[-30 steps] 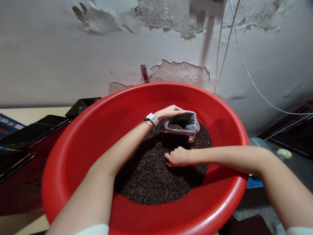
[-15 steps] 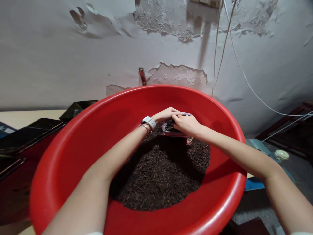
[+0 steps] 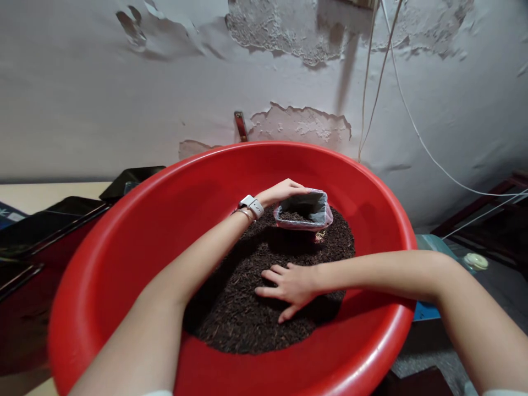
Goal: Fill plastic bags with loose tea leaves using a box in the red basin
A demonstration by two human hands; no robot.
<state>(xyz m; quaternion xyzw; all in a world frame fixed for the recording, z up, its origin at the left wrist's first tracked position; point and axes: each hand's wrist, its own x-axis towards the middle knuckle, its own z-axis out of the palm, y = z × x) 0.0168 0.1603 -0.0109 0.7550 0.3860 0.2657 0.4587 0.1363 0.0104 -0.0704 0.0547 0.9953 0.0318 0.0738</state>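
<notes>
**A:** What can't you make out here?

**B:** The lower part of the small pouch [image 3: 304, 214] is sunk in the dark loose leaves [image 3: 247, 313], so its base is hidden. The fingertips of the left hand [image 3: 282, 192] disappear behind the pouch's far-left edge. Both upper arms are cut off at the bottom of the frame, and the near rim of the red basin [image 3: 136, 231] runs out of the bottom edge too.

**A:** Where does the pouch sit, and who has it?

**B:** Just above the centre of the frame, upright on the far side of the leaf pile, mouth open, with some leaves inside. The left hand is closed on its rim and holds it open. A pale wristwatch [image 3: 252, 206] and a thin bracelet sit on that wrist.

**A:** And the other hand?

**B:** The right hand [image 3: 289, 286] lies flat near the middle of the frame, fingers spread wide, palm down on the leaves, gripping nothing. It is apart from the pouch, lower in the frame.

**A:** What's around?

**B:** A peeling wall [image 3: 124, 99] fills the top, with thin cables [image 3: 396, 71] hanging at the upper right. Dark flat trays [image 3: 53, 220] lie at the left edge, partly hidden by the basin. At the right edge a small round pale object [image 3: 475, 260] is too small to identify.
</notes>
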